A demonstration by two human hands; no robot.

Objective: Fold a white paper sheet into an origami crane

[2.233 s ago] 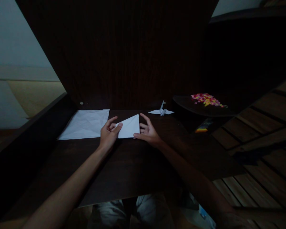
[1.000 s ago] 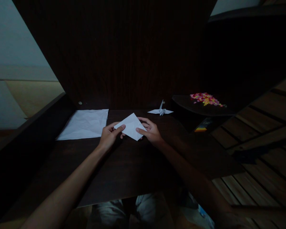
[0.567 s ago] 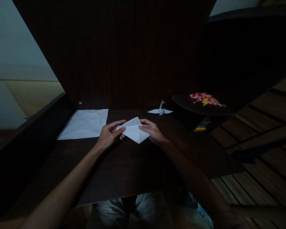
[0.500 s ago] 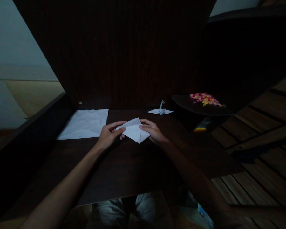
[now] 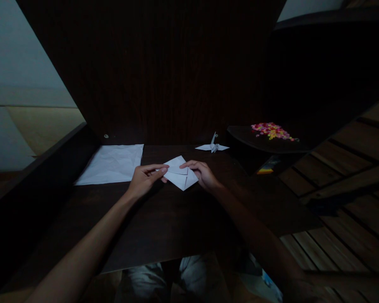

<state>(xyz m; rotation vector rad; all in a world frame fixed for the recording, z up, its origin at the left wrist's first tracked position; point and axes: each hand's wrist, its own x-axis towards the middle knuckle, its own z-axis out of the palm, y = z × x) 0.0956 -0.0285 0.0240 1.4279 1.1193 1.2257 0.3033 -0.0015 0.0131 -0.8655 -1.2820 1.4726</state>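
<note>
A diamond-shaped piece of folded white paper (image 5: 178,180) is held a little above or on the dark desk; which of the two I cannot tell. Its left corner is pinched between the thumb and fingers of my left hand (image 5: 142,179). My right hand (image 5: 205,174) grips the right side, its fingertips lying over a narrow flap across the upper middle. A crease or slit runs down the lower right of the paper. Beyond my right hand, a folded paper crane (image 5: 213,147) stands near the back panel.
Flat white paper (image 5: 112,164) lies at the left of the desk (image 5: 151,227). To the right, a small curved shelf (image 5: 246,136) carries a heap of pink, red and yellow little pieces (image 5: 273,131). A tall dark panel (image 5: 183,75) closes off the back.
A flap along the paper's upper part has come down over its middle. My right fingers have shifted from behind the paper to on top of that flap; my left hand has barely moved.
</note>
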